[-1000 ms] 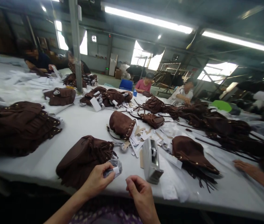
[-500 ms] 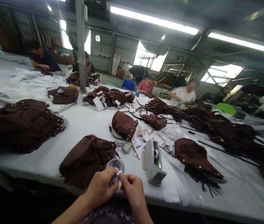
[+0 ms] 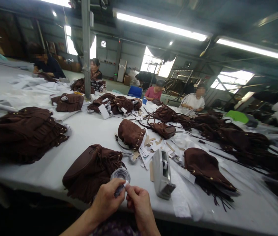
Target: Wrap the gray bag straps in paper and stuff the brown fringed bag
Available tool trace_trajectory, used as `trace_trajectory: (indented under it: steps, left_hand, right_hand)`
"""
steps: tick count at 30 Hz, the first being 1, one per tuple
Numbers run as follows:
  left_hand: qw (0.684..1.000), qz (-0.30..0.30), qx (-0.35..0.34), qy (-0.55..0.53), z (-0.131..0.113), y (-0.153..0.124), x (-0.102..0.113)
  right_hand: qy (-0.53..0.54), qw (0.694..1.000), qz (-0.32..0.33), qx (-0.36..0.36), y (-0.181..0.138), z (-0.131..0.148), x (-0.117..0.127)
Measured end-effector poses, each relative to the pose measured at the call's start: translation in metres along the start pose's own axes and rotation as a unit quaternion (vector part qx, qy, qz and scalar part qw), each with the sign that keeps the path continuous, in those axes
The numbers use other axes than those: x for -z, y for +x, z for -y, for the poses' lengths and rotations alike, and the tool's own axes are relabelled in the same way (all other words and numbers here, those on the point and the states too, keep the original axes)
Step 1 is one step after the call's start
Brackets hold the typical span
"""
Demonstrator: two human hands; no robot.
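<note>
Pinching at the near edge of the white table [image 3: 85, 131], the left hand [image 3: 107, 201] grips a tape roll [image 3: 120, 175]; its fingers are curled narrow around the roll's near side, thumb on top. The right hand [image 3: 139, 205] meets it from the right; its fingers [image 3: 129, 189] are closed tight on a small white tab [image 3: 126, 184] at the roll's edge, which appears to be the free end of the tape, though the detail is too small to confirm.

Risk, as a judgement: the tab is small and held by fingertips only; a slip of the right hand would likely let the end fall back onto the roll; a pull at an angle could tear or twist the strip. The fringed brown bag [image 3: 92, 168] lies just beyond the roll, touching or nearly so; loose fringe could catch on exposed adhesive.

Position: the roll sits between both hands, above the table's near edge, with the tab on its near right side, directly between the two thumbs. A grey tape dispenser [image 3: 162, 173] stands just to the right, apart from the hands; paper scraps [image 3: 148, 147] lie farther off; seated workers occupy the far side.
</note>
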State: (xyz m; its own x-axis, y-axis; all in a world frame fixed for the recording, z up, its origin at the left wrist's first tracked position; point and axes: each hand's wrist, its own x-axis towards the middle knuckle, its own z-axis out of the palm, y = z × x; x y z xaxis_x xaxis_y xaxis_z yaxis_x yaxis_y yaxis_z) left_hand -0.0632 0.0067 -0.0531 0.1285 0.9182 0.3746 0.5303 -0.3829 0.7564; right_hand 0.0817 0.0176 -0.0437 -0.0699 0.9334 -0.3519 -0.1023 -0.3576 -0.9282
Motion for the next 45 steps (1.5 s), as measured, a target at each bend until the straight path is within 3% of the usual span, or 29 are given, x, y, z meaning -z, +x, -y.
trace_trajectory:
  steps: [7, 10, 13, 16, 19, 22, 26, 30, 32, 35, 37, 40, 41, 45]
  left_hand:
    - [0.997, -0.040, 0.032, -0.056, -0.003, 0.000, -0.005]
    - [0.985, -0.029, 0.089, -0.144, -0.005, 0.006, 0.001]
    - [0.933, 0.037, 0.180, -0.311, -0.005, 0.019, 0.016]
    - [0.875, 0.060, 0.212, -0.431, -0.003, 0.036, 0.032]
    - [0.849, 0.055, 0.221, -0.476, 0.000, 0.049, 0.045]
    - [0.847, 0.077, 0.214, -0.481, 0.003, 0.053, 0.050]
    - [0.878, 0.077, 0.207, -0.424, 0.008, 0.040, 0.041]
    - [0.955, 0.071, 0.147, -0.249, -0.002, 0.016, 0.017]
    - [0.977, 0.108, 0.084, -0.162, -0.011, 0.008, 0.008]
    - [0.978, 0.182, 0.016, -0.100, -0.017, 0.010, 0.011]
    - [0.987, 0.150, 0.011, -0.065, -0.013, 0.023, 0.023]
    - [0.999, 0.022, 0.029, 0.017, 0.001, 0.058, 0.048]
    - [0.998, 0.010, 0.026, 0.060, 0.007, 0.072, 0.054]
    - [0.976, 0.083, 0.003, 0.202, 0.027, 0.122, 0.055]
  right_hand:
    - [0.055, 0.997, -0.061, 0.013, -0.003, -0.002, -0.002]
    - [0.048, 0.997, -0.051, 0.019, 0.002, -0.005, -0.007]
    - [0.037, 0.998, 0.014, 0.045, 0.016, -0.002, -0.013]
    - [0.052, 0.990, 0.062, 0.112, 0.032, 0.010, -0.020]
    - [0.035, 0.982, 0.077, 0.172, 0.044, 0.024, -0.026]
    - [0.021, 0.979, 0.077, 0.189, 0.046, 0.030, -0.026]
    - [0.068, 0.985, 0.080, 0.136, 0.035, 0.013, -0.016]
    - [0.132, 0.989, 0.058, 0.028, 0.021, -0.024, -0.004]
    - [0.115, 0.993, 0.003, 0.022, 0.017, -0.039, 0.000]
    - [0.100, 0.993, -0.046, 0.038, 0.016, -0.051, 0.007]
    - [0.086, 0.993, -0.060, 0.046, 0.016, -0.054, 0.013]
    - [0.037, 0.994, -0.082, 0.055, 0.018, -0.055, 0.023]
    - [0.017, 0.995, -0.083, 0.057, 0.019, -0.055, 0.025]
    - [-0.041, 0.993, -0.083, 0.079, 0.025, -0.049, 0.031]
